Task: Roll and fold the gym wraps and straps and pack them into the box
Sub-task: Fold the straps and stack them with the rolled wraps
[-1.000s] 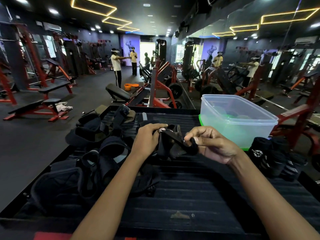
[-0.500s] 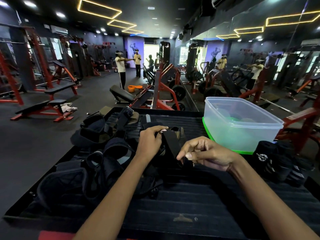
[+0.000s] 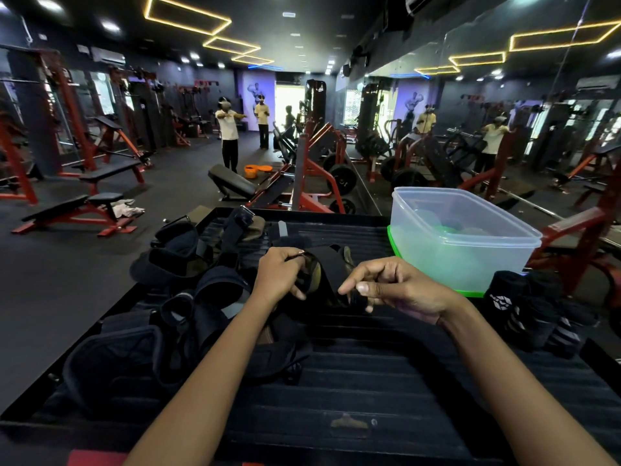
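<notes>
Box (image 3: pixel 470 260) translucent smooth plastic; strap (image 3: pixel 327 269) matt black cloth.

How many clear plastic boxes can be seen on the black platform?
1. The clear plastic box stands at the platform's far right corner, on a green lid, behind the rolled wraps. No other box shows.

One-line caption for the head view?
Both hands hold a black strap beside the clear box.

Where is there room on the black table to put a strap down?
The table is bare between the forearms, in front of the hands. It is crowded with the strap pile left, and the rolled wraps and box right.
</notes>
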Demonstrator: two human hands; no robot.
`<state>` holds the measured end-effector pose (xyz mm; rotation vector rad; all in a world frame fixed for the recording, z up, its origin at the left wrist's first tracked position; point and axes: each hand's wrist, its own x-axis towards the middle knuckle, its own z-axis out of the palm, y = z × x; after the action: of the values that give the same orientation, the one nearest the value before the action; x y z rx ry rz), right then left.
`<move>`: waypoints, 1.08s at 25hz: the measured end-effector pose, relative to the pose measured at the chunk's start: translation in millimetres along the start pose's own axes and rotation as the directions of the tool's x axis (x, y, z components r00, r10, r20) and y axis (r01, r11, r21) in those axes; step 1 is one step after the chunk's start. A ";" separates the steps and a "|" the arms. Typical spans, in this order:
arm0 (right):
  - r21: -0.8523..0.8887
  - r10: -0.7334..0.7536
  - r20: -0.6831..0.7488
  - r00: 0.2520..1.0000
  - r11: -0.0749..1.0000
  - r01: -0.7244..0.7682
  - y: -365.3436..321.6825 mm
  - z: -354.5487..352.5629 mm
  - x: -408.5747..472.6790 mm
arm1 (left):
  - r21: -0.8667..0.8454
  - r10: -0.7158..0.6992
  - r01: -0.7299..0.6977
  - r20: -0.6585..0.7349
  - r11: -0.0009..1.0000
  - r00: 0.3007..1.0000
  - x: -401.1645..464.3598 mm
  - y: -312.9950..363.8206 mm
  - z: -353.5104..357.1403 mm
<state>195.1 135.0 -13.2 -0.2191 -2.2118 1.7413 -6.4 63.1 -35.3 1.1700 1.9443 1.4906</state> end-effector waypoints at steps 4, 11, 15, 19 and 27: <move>-0.030 -0.085 -0.098 0.992 0.996 0.082 -2.7 -0.5 0.5 | -0.137 -0.147 0.154 0.063 0.978 0.987 0.2 -0.8 3.3; -0.052 -0.240 -0.333 0.912 0.970 0.237 -1.6 1.8 4.2 | -0.132 -0.231 0.288 0.335 0.949 0.913 -12.9 5.5 6.8; -0.196 -0.336 -0.443 0.831 0.941 0.276 -1.0 -1.3 6.9 | -0.112 -0.238 0.322 0.458 0.940 0.856 -20.2 9.3 17.9; -0.400 -0.401 -0.452 0.797 0.890 0.221 5.3 3.1 11.6 | -0.109 -0.294 0.398 0.506 0.911 0.811 -22.5 9.3 22.9; -0.850 -0.713 -0.212 0.669 0.472 0.234 19.2 12.9 17.9 | -0.219 -0.301 0.511 0.597 0.831 0.744 -27.9 18.1 23.2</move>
<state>172.5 133.4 -31.7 -0.1829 -2.0892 0.2381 33.0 54.8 -30.5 0.7937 1.3360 1.0648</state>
